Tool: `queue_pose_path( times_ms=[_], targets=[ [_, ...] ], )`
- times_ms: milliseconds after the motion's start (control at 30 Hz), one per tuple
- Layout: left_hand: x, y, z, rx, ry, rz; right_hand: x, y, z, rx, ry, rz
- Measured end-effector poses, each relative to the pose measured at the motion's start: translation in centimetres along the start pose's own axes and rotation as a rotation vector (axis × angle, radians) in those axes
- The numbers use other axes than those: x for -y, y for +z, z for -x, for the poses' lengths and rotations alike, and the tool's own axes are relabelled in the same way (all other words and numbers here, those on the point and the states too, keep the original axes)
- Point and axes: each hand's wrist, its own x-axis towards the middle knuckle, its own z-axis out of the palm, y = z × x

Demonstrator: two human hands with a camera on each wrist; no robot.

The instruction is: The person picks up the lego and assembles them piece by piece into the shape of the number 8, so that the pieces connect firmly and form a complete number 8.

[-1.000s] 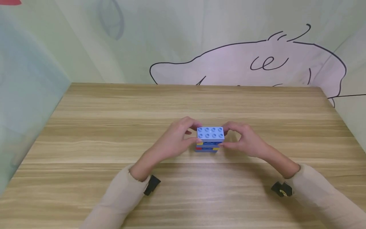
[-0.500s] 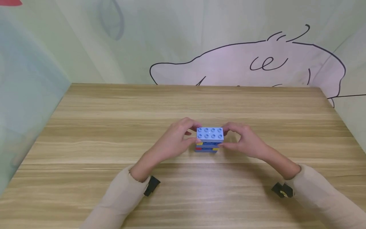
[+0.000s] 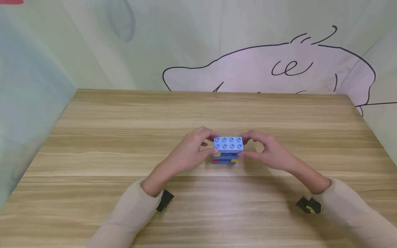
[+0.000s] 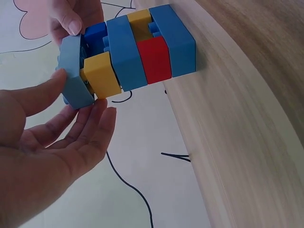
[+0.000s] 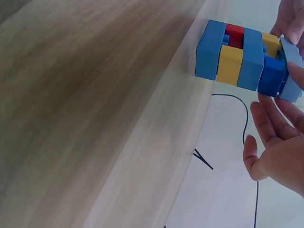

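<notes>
Since a second ago almost nothing has shifted: the right hand (image 3: pixel 270 150) has lifted very slightly, its wrist and sleeve sitting a little farther right, while the left hand (image 3: pixel 189 151) and the block stack (image 3: pixel 227 153) stay where they were.

The stack stands near the middle of the wooden table (image 3: pixel 93 137), a little toward the near side. Its top piece is a light blue plate (image 3: pixel 228 144) with two rows of four studs. Below it come layers of yellow, darker blue and red bricks on a blue base (the left wrist view shows a yellow brick (image 4: pixel 102 74), a blue layer (image 4: pixel 126 53) and a red brick (image 4: pixel 154 60) in turn).

The left hand pinches the left end of the light blue plate, thumb on the near edge and fingers curled round the far edge. In the left wrist view the tilted plate is only partly seated on the bricks below. The right hand grips the right end of the same plate in the same way, thumb near and fingers far; in the right wrist view its fingertips (image 5: pixel 289 28) rest on the plate's edge (image 5: pixel 290 71).

Behind the table hangs a pale curtain with a pink cartoon shape (image 3: pixel 279 69) outlined in black. A small black clip (image 3: pixel 164 199) sits at each wrist.
</notes>
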Motion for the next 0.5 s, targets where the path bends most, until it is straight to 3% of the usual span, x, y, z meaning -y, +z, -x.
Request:
queue_pose_path(
  times_ms=[500],
  targets=[
    [0.21,-0.18,-0.18,0.023,-0.035,-0.002,0.09,0.09,-0.14,-0.019,-0.002,-0.006]
  ],
)
